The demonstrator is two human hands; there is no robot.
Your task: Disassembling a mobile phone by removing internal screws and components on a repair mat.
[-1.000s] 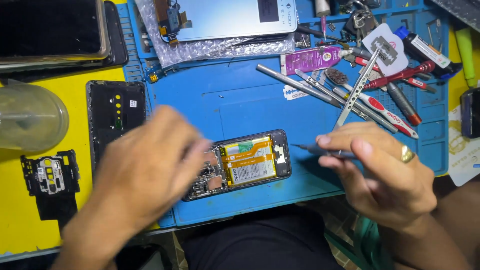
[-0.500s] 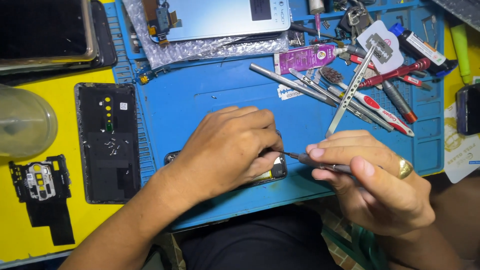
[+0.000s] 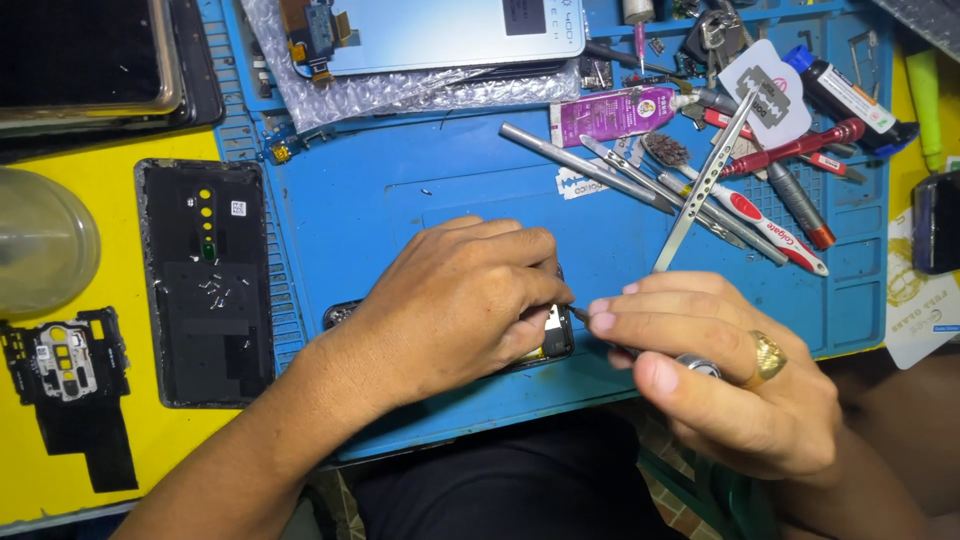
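An opened black phone (image 3: 552,338) lies on the blue work mat (image 3: 400,200), mostly hidden under my left hand (image 3: 455,300), which presses down on it with fingers curled over its right end. My right hand (image 3: 715,370), wearing a gold ring, grips a thin screwdriver (image 3: 640,352) whose tip meets the phone's right end beside my left fingertips.
A black phone back cover (image 3: 205,280) and a black camera bracket (image 3: 65,385) lie on the yellow surface at left. A screen on bubble wrap (image 3: 430,35) sits at the top. Several tweezers, screwdrivers, a toothbrush and a glue tube (image 3: 700,170) crowd the mat's upper right.
My left hand moved right and settled over the phone, covering it. My right hand brought the screwdriver tip in to the phone's right end.
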